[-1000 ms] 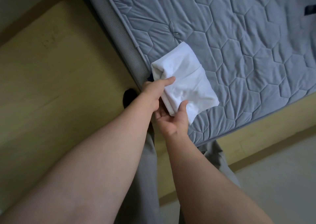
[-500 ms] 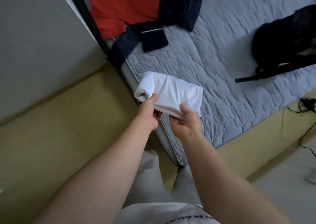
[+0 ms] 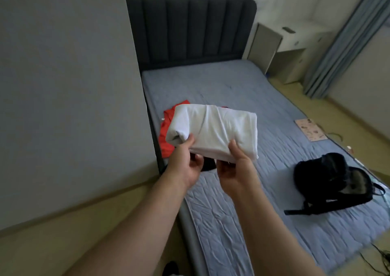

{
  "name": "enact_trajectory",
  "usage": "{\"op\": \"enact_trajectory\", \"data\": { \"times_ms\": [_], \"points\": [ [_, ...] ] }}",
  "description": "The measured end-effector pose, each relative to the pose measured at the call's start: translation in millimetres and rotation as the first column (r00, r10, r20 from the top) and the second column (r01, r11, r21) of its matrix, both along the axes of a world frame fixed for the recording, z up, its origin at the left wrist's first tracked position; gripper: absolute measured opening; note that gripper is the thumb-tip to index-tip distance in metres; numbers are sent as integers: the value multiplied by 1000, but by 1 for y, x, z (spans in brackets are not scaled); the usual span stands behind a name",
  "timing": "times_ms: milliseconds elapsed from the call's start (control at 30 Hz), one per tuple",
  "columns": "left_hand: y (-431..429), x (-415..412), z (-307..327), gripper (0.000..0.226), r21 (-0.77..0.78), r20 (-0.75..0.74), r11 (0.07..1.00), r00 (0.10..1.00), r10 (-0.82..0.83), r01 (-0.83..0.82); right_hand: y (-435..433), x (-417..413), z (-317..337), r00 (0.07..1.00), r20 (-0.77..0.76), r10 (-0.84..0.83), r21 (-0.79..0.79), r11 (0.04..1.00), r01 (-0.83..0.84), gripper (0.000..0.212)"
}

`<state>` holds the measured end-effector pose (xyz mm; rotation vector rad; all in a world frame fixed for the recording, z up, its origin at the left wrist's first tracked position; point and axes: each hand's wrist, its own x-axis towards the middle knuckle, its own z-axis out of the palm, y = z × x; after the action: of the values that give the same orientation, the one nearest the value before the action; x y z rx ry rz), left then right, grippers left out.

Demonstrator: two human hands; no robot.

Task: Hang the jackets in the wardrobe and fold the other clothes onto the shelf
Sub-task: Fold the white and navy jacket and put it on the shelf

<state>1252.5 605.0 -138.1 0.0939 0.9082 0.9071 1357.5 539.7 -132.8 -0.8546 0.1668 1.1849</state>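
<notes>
Room: bedroom, with a grey wall (image 3: pixel 63 85) filling the left side and a yellowish floor (image 3: pixel 52 244) near left and along the right of the bed.
Bed: blue-grey quilted mattress (image 3: pixel 211 85), bare of bedding, running from near centre to the far wall.
Headboard (image 3: pixel 190 31): dark, padded in upright panels, at the far end of the mattress.
White garment (image 3: pixel 215 130): folded into a thick rectangle, held in the air above the left part of the mattress, long side lying left to right.
Left hand (image 3: pixel 185 166): pinches the near left corner of the white garment, thumb on top, fingers curled beneath.
Right hand (image 3: pixel 236 170): pinches the near edge just right of the left hand, thumb on top, fingers underneath and hidden.
Red garment (image 3: pixel 166 132): loose on the mattress by its left edge, partly hidden behind the white garment.
Dark garment (image 3: pixel 209 165): a small part shows between the two hands; what kind it is cannot be told.
Backpack (image 3: pixel 329 180): black, slumped on the near right of the mattress, straps trailing toward the near side.
Printed sheet (image 3: pixel 311 130): pale, flat at the right edge of the mattress.
Cabinet (image 3: pixel 289 41): white, at the far right beside the headboard.
Curtain (image 3: pixel 341 39): blue-grey, hanging at the far right.
</notes>
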Motion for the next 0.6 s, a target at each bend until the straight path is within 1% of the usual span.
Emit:
{"op": "enact_trajectory", "data": {
  "times_ms": [100, 167, 233, 300, 400, 533, 600],
  "points": [
    [-5, -8, 48, 30, 66, 81, 993, 993, 91, -97, 0, -1, 37, 994, 77, 75, 148, 985, -86, 47],
    [-15, -14, 75, 38, 89, 129, 982, 979, 156, -168, -4, -5, 62, 985, 127, 121, 213, 966, -146, 47],
    [-28, -22, 97, 47, 130, 158, 964, 964, 212, -233, -12, -9, 83, 972, 162, 168, 228, 952, -202, 48],
    [-43, -31, 113, 55, 167, 188, 945, 950, 249, -281, -23, -13, 100, 951, 227, 209, 176, 952, -251, 52],
    [-65, -42, 126, 54, 190, 209, 918, 928, 308, -348, -37, -20, 112, 921, 300, 250, 156, 939, -305, 53],
    [-97, -64, 138, 46, 227, 225, 870, 893, 390, -437, -59, -43, 122, 924, 243, 294, 208, 915, -345, 63],
    [-112, -79, 147, 39, 252, 210, 840, 874, 438, -481, -66, -57, 126, 918, 215, 334, 244, 892, -381, 54]
  ]
}}
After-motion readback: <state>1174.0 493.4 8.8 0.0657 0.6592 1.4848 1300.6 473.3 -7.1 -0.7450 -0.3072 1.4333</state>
